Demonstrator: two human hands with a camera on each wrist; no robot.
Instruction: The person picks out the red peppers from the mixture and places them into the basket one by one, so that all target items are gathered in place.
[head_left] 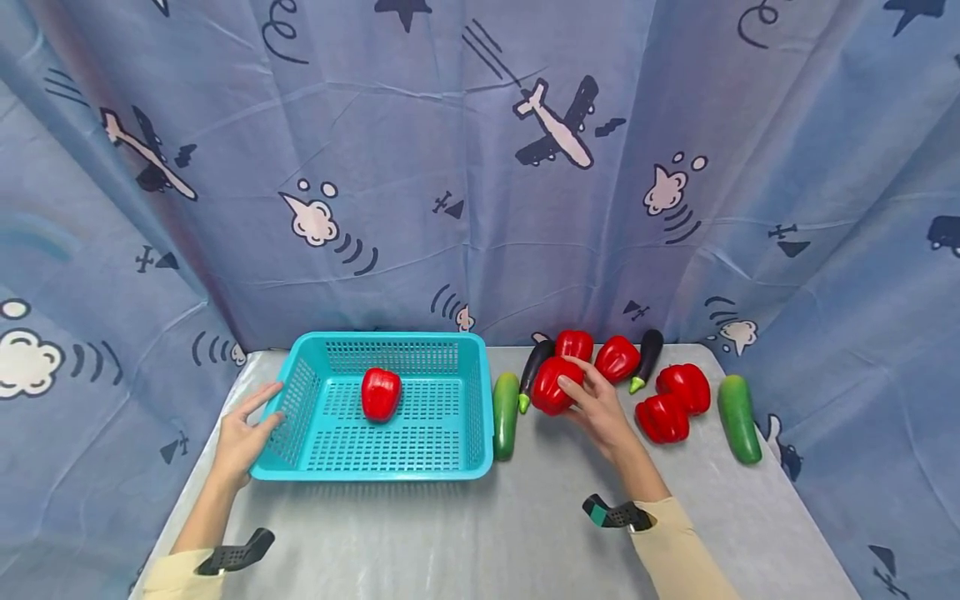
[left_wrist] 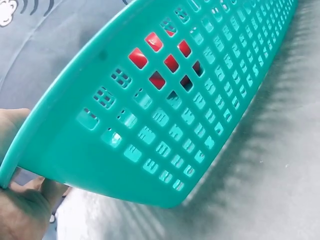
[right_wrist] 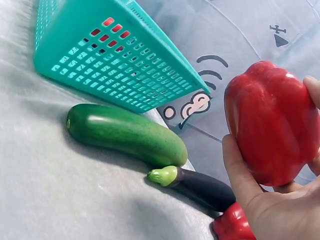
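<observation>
My left arm reaches forward along the basket's side, and my left hand (head_left: 243, 433) grips the left rim of the turquoise basket (head_left: 375, 475), thumb and forefinger spread apart along the edge. My right arm slants in from the lower right, the forearm angled toward the middle, and my right hand (head_left: 600, 408) grasps a glossy red pepper (head_left: 552, 387), fingers over its top and side; in the right wrist view the pepper shows up against the curtain, above a dark eggplant (head_left: 535, 371) and a green cucumber (head_left: 506, 417) that lies just beside the basket. Both my sleeves (head_left: 686, 550) are pale yellow, and a dark band (head_left: 238, 554) sits at each wrist. Inside the basket lies one more pepper (head_left: 381, 394), nearer its back. The table (head_left: 525, 533) is light grey, with soft shadows under the basket and my right arm. Farther right on it lie four other peppers (head_left: 684, 387), a second eggplant (head_left: 648, 354) and, near the right edge, a second cucumber (head_left: 739, 419). Behind and around hangs a creased blue curtain (head_left: 450, 167) printed with planes, stars and puffs of cloud.
</observation>
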